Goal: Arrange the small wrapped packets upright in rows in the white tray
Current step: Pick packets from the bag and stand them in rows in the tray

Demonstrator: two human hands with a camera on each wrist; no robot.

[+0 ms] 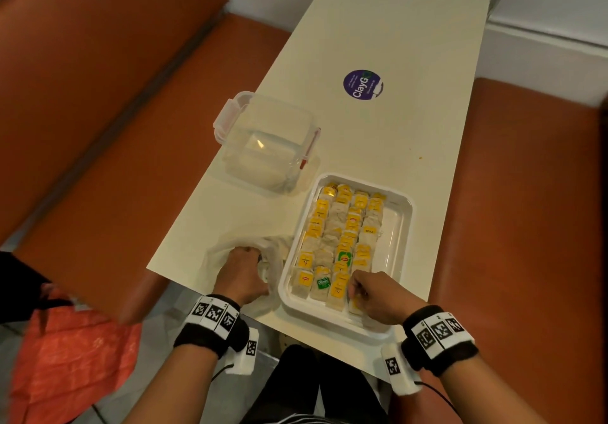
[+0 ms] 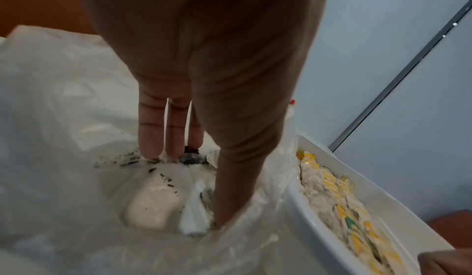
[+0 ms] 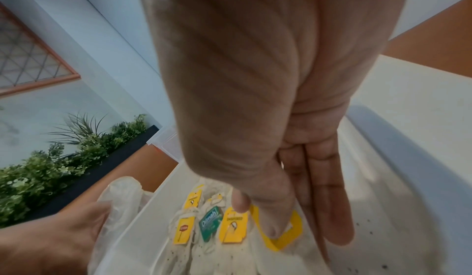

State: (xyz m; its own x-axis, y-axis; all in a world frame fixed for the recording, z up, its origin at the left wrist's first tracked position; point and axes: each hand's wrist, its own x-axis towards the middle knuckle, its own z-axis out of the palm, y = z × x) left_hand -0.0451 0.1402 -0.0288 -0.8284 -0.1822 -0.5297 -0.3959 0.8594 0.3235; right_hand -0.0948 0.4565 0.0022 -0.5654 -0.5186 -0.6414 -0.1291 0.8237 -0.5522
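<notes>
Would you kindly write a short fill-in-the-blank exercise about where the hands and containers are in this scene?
1. The left hand reaches into a crumpled plastic ____ beside the white tray.
2. The right hand places a packet with a ____ tag at the tray's near end.
3. The clear container beyond the tray holds ____ packets.
4. The round sticker on the table is mostly ____.

Missing words: bag; yellow; no; purple
</notes>
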